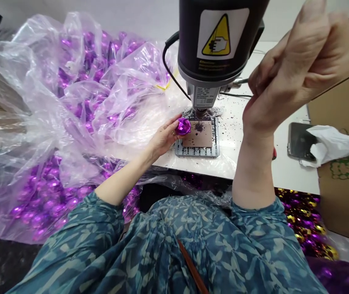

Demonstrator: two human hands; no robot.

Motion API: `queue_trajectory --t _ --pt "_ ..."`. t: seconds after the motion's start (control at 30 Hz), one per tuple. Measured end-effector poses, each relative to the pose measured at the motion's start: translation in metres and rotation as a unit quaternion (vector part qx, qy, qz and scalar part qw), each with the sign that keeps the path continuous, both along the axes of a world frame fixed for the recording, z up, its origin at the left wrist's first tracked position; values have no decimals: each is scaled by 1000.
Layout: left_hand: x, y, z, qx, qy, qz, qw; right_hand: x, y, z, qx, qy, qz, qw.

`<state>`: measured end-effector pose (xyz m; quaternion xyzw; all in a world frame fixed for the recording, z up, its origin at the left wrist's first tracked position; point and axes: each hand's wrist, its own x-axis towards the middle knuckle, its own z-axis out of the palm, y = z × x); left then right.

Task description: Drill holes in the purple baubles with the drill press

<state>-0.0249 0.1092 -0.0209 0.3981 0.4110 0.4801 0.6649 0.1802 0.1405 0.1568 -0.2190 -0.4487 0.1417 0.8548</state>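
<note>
Purple faceted bauble [183,126], one, pinched in the fingertips of the left hand [163,138], at the left edge of a brown board [203,138] strewn with dark shavings [199,127]. Right hand [296,69], closed round the lever [240,81] of a black machine [189,41]. Far left: clear plastic bag [125,90], purple baubles inside. Right: dark phone [299,141], white tissue [330,141].

Drill press [220,65] stands on table [295,175], board [204,140] on its base; bag [101,94] lies left. Phone [298,141] sits right, tissue [330,141] partly over it
</note>
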Motion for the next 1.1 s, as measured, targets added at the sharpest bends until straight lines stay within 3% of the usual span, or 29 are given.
queue_trajectory --t 0.2,0.33,0.57,0.77,0.87,1.1 --pt "13 17 -31 72 48 21 996 3 1 -6 25 -13 2 1000" --pt "18 25 -44 94 76 3 993 1 -4 -5 21 -14 10 1000" --pt "24 22 -40 143 167 -19 975 1 -9 -4 22 -19 22 999" --pt "30 11 -36 228 337 1 914 -1 -11 -6 36 -24 16 999" --pt "34 9 -41 266 344 -1 900 -1 -10 -8 37 -36 11 999" --pt "38 13 -55 272 319 -14 908 -1 -15 -13 43 -33 -16 998"
